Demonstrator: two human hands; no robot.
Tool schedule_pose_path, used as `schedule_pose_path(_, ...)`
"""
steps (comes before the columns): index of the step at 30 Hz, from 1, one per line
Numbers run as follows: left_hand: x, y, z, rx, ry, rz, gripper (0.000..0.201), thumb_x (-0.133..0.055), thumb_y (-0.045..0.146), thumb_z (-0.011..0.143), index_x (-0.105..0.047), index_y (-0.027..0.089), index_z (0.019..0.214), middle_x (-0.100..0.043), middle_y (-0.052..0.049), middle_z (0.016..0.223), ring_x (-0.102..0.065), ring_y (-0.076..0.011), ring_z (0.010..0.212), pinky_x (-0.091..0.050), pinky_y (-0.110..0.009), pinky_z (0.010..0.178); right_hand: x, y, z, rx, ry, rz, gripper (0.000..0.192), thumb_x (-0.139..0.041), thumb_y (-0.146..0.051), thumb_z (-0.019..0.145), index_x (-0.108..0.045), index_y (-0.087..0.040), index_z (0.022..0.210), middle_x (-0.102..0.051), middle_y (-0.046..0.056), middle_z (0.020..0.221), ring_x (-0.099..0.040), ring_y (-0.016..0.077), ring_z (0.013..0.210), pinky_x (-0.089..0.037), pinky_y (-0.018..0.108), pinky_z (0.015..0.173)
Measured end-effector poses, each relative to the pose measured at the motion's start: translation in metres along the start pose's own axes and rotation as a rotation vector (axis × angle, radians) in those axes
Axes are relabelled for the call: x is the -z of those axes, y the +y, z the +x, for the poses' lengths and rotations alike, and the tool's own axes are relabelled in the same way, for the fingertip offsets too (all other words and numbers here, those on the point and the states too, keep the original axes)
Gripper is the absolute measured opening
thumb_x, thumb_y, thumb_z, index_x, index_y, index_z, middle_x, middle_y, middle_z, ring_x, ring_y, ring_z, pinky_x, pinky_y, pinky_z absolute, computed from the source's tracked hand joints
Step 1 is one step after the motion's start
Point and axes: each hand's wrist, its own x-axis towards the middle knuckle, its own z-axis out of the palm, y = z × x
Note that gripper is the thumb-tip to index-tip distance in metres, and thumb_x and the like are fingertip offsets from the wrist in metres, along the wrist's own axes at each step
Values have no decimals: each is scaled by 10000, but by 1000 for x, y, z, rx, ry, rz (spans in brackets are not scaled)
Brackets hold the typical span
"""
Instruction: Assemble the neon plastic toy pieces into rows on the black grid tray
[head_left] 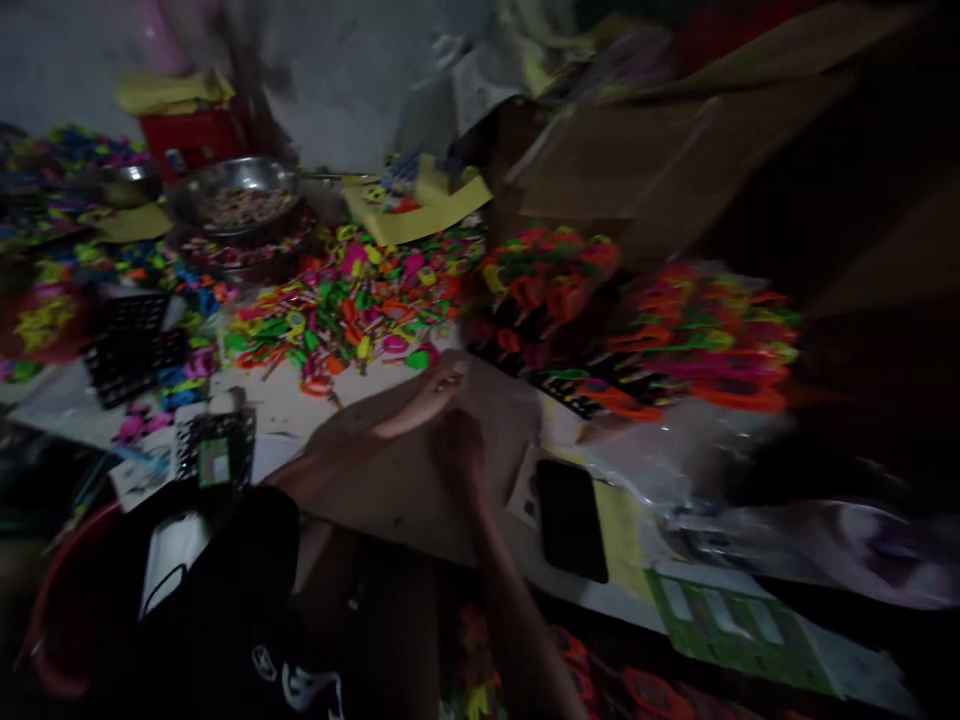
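I'm watching a dim, smeared view, so details are approx. The left hand [420, 400] is lying stretched out, fingers [450, 380] straight and close together, gripping nothing; it's resting flat on a brown card sheet [405, 500], prob. pinning it so it isn't sliding on the cluttered floor. The right hand [459, 450] is coming in from below w/ its fingers curled down onto the same sheet just beside the left; I can't tell whether it's pinching anything, too dark. The sheet is sitting directly under both hands, its far edge poking out past the left fingertips. A heap of bright plastic bits [352, 300] is spreading just beyond that edge, within easy reach, and a steel bowl [240, 195] w/ more bits is standing behind it. A black phone [571, 520] is lying near the right hand, off the sheet. Bagged bundles [675, 340] are lying further right, well apart from the fingers.
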Motion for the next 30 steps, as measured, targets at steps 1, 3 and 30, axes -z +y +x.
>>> schedule_pose_path(1, 13, 3, -26, 43, -5, -2, 302, -362, 146, 965, -618, 58, 1100, -706, -137, 1069, -678, -107, 968, -520, -189, 862, 0, 2, -2, -3, -21, 7, 410, -399, -320, 870, -614, -84, 1127, -604, 205, 1190, -526, 269, 1163, -397, 513, 1061)
schedule_pose_path(3, 51, 8, -88, 101, 20, 19, 231, -508, 211, 936, -623, 127, 1118, -693, -99, 1111, -652, -132, 1053, -503, -230, 951, 2, 5, -9, -29, -3, 53, 438, -382, -359, 875, -606, -83, 1131, -595, 213, 1201, -524, 265, 1164, -390, 511, 1064)
schedule_pose_path(30, 177, -19, -356, 667, 405, 187, 191, -507, 364, 892, -483, 210, 1001, -697, -70, 932, -693, -232, 863, -513, -313, 751, -100, -265, -119, -205, -520, 710, 362, -538, -442, 842, -640, -166, 1052, -677, 47, 838, -638, 143, 755, -535, 301, 797)
